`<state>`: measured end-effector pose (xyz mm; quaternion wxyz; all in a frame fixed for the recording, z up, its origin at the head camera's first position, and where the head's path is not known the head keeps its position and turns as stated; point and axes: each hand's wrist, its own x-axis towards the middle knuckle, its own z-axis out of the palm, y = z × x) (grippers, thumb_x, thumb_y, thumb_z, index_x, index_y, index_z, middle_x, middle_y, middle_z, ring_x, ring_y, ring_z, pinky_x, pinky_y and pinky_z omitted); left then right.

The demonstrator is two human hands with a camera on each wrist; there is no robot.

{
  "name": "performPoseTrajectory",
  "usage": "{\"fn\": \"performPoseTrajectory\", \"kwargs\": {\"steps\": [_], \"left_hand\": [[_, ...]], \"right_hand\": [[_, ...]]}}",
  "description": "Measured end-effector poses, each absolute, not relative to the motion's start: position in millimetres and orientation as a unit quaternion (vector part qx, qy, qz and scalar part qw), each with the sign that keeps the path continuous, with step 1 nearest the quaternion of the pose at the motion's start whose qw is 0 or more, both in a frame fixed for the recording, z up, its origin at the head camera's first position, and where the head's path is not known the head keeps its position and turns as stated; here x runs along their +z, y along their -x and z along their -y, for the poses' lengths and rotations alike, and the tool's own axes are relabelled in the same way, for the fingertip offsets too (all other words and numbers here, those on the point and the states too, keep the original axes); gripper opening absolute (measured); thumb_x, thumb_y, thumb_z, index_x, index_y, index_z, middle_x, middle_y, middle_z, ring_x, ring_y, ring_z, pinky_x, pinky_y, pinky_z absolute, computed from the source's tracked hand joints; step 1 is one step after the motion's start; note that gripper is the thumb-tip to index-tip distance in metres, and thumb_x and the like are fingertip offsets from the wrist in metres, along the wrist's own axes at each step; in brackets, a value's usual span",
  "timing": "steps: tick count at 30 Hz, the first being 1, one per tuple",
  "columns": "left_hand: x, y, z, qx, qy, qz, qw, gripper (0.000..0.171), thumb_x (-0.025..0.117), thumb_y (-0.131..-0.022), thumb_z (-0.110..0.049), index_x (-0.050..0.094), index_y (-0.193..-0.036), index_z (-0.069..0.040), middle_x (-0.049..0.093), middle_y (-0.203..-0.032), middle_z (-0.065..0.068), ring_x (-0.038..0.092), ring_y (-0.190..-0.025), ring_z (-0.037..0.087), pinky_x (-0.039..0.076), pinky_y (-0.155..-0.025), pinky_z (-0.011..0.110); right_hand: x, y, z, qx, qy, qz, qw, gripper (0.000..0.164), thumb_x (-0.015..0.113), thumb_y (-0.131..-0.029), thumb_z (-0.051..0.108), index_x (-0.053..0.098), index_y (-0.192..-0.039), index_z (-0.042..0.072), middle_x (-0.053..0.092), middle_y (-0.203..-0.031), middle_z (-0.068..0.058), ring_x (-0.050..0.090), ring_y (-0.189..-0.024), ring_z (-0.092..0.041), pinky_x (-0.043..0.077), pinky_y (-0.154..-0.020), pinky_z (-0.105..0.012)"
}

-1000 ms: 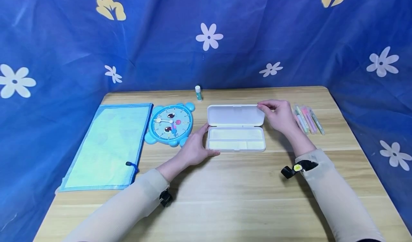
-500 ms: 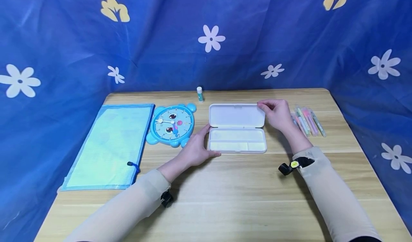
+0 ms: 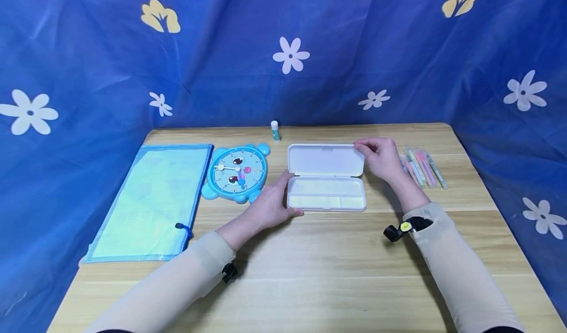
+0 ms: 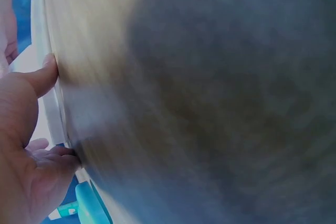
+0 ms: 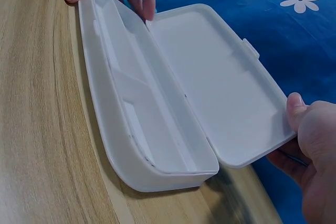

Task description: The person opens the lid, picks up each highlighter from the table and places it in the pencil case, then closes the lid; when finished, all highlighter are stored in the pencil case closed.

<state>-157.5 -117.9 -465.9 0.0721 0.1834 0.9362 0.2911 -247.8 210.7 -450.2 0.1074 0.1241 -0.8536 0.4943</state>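
A white pencil case [image 3: 325, 193] lies on the table with its hinged lid [image 3: 323, 159] swung up and back. Dividers split its inside into long and short compartments. My left hand [image 3: 271, 205] grips the left end of the base, thumb at the front edge and fingers round toward the hinge. At the lid's far right corner, my right hand [image 3: 383, 159] pinches the rim. The right wrist view shows the thumb [image 5: 295, 111] on the lid's inner side, the other fingers behind it. In the left wrist view the left thumb [image 4: 47, 74] presses along the case's front wall.
Left of the case sits a blue toy clock [image 3: 236, 172], close to the left forearm. A blue mesh zip folder [image 3: 150, 200] lies farther left. A glue stick [image 3: 275, 131] stands at the back. Several pastel pens [image 3: 423, 168] lie right of the right hand.
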Motion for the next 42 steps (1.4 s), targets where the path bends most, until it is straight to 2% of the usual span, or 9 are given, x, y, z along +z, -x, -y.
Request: {"fn": "performPoseTrajectory", "kwargs": {"steps": [4, 7, 15, 19, 27, 31, 35, 39, 42], "left_hand": [[-463, 159, 117, 0.274, -0.182, -0.94, 0.087, 0.115, 0.094, -0.081, -0.044, 0.028, -0.167, -0.007, 0.018, -0.173, 0.02, 0.037, -0.151, 0.041, 0.037, -0.119, 0.053], [-462, 160, 115, 0.263, -0.182, -0.943, 0.093, 0.12, 0.094, -0.08, -0.047, 0.023, -0.169, -0.007, 0.013, -0.175, 0.019, 0.035, -0.151, 0.042, 0.036, -0.12, 0.052], [-459, 161, 113, 0.242, -0.178, -0.948, 0.101, 0.125, 0.094, -0.078, -0.05, 0.02, -0.169, -0.004, 0.011, -0.175, 0.018, 0.039, -0.149, 0.042, 0.04, -0.118, 0.048], [-458, 161, 113, 0.235, -0.18, -0.95, 0.103, 0.127, 0.094, -0.078, -0.051, 0.02, -0.168, -0.002, 0.011, -0.175, 0.015, 0.039, -0.149, 0.04, 0.039, -0.118, 0.047], [-454, 167, 117, 0.256, -0.188, -0.939, 0.136, 0.139, 0.095, -0.071, -0.059, 0.014, -0.168, -0.001, 0.008, -0.175, 0.014, 0.026, -0.156, 0.037, 0.028, -0.124, 0.045], [-452, 172, 123, 0.274, -0.2, -0.929, 0.148, 0.127, 0.085, -0.081, -0.065, 0.018, -0.168, -0.002, 0.012, -0.174, 0.014, 0.022, -0.157, 0.033, 0.023, -0.126, 0.042], [-451, 177, 129, 0.282, -0.21, -0.924, 0.15, 0.108, 0.08, -0.091, -0.057, 0.023, -0.167, -0.003, 0.018, -0.172, 0.015, 0.023, -0.157, 0.031, 0.022, -0.126, 0.041], [-450, 179, 132, 0.284, -0.223, -0.92, 0.151, 0.105, 0.085, -0.09, -0.046, 0.027, -0.165, 0.0, 0.022, -0.17, 0.018, 0.025, -0.156, 0.033, 0.023, -0.126, 0.042], [-448, 179, 131, 0.275, -0.224, -0.924, 0.147, 0.107, 0.088, -0.087, -0.044, 0.029, -0.165, 0.0, 0.024, -0.169, 0.019, 0.027, -0.155, 0.033, 0.025, -0.125, 0.042]], "right_hand": [[-449, 247, -211, 0.495, -0.13, 0.852, 0.108, 0.018, 0.071, -0.103, 0.009, 0.081, -0.107, -0.005, 0.079, -0.1, -0.018, 0.073, -0.088, -0.027, 0.052, -0.07, -0.015], [-449, 247, -211, 0.493, -0.133, 0.853, 0.108, 0.018, 0.07, -0.104, 0.009, 0.081, -0.107, -0.005, 0.079, -0.1, -0.019, 0.073, -0.09, -0.028, 0.052, -0.072, -0.014], [-448, 245, -213, 0.49, -0.134, 0.855, 0.102, 0.017, 0.07, -0.103, 0.009, 0.081, -0.106, -0.004, 0.079, -0.099, -0.018, 0.073, -0.087, -0.022, 0.053, -0.072, -0.016], [-448, 245, -213, 0.491, -0.136, 0.854, 0.1, 0.016, 0.071, -0.103, 0.009, 0.081, -0.106, -0.003, 0.079, -0.099, -0.017, 0.073, -0.087, -0.023, 0.053, -0.071, -0.017], [-449, 245, -210, 0.492, -0.136, 0.852, 0.113, 0.015, 0.072, -0.102, 0.009, 0.082, -0.107, -0.002, 0.08, -0.1, -0.016, 0.072, -0.087, -0.016, 0.054, -0.074, -0.018], [-450, 245, -211, 0.495, -0.131, 0.852, 0.113, 0.015, 0.072, -0.102, 0.009, 0.082, -0.107, -0.002, 0.079, -0.1, -0.015, 0.071, -0.086, -0.014, 0.054, -0.074, -0.018], [-449, 245, -211, 0.498, -0.132, 0.85, 0.112, 0.015, 0.073, -0.102, 0.01, 0.082, -0.107, -0.001, 0.079, -0.099, -0.015, 0.071, -0.086, -0.016, 0.053, -0.074, -0.018], [-449, 246, -211, 0.497, -0.134, 0.85, 0.112, 0.015, 0.072, -0.102, 0.009, 0.082, -0.106, -0.002, 0.079, -0.099, -0.016, 0.071, -0.086, -0.018, 0.053, -0.073, -0.017], [-450, 246, -211, 0.495, -0.131, 0.852, 0.11, 0.016, 0.072, -0.103, 0.01, 0.082, -0.106, -0.002, 0.079, -0.099, -0.015, 0.071, -0.086, -0.016, 0.053, -0.073, -0.017]]}}
